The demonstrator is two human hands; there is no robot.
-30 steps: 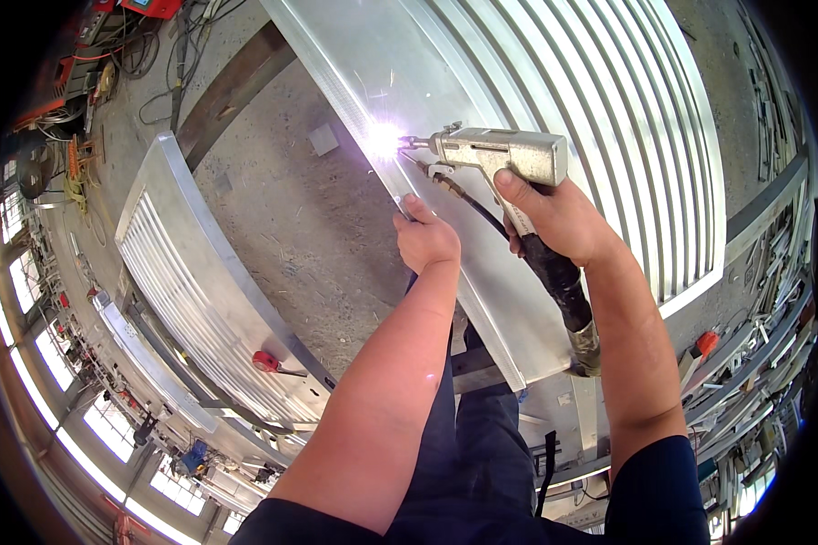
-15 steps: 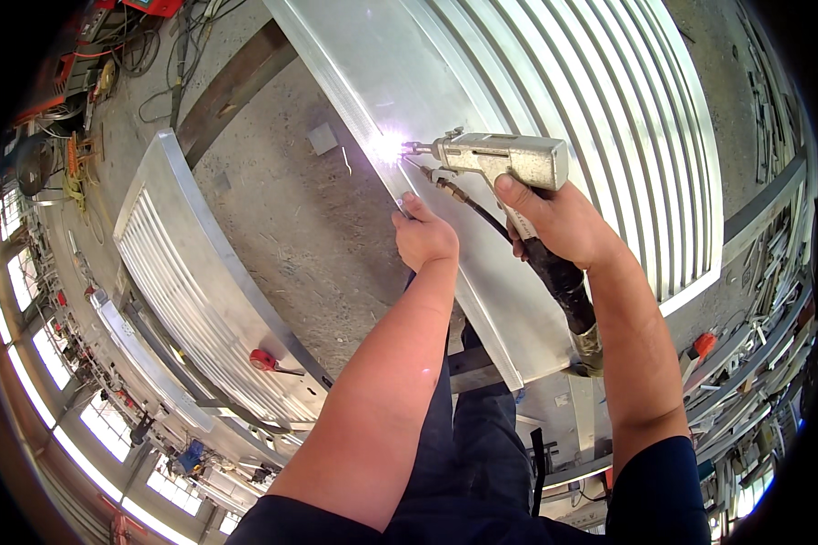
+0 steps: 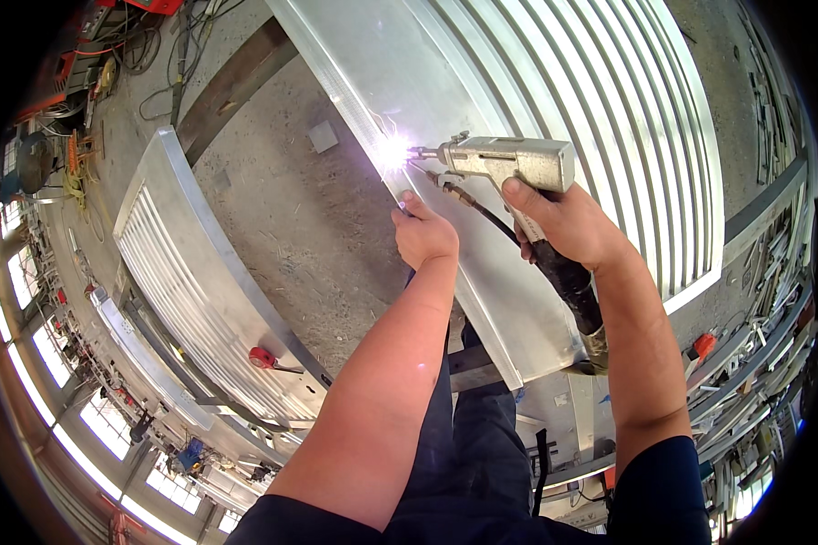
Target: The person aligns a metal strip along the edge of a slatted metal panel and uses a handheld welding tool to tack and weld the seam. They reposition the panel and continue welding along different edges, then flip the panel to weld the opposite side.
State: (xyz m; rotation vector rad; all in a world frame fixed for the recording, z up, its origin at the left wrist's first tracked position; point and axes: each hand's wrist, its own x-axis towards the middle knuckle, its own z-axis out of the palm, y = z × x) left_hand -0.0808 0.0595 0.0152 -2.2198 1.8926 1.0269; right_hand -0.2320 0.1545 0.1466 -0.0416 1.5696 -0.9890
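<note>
My right hand point(image 3: 573, 225) is wrapped round the grip of a silver welding gun point(image 3: 511, 160), thumb high on the handle. A black sleeve and cable point(image 3: 568, 286) run down from the grip, and a thinner hose joins near the nozzle. At the nozzle tip a bright arc point(image 3: 394, 153) glares on the left edge of a large slatted metal panel point(image 3: 509, 313); the glare hides the spot itself. Just nearer than the arc, my left hand point(image 3: 425, 238) is closed on the same edge, thumb on top, its other fingers mostly hidden.
A second slatted panel point(image 3: 177, 227) lies to the left, with a red tape measure point(image 3: 262, 358) on it. Dark steel beams point(image 3: 236, 82) support the panels. Cables and red equipment point(image 3: 59, 82) are at the far left. Metal lengths point(image 3: 773, 272) are piled on the right.
The welding gun and my right hand have shifted slightly to the right and nearer, and the arc with them. A thin wisp or spark trail rises by the arc. My left hand stays put.
</note>
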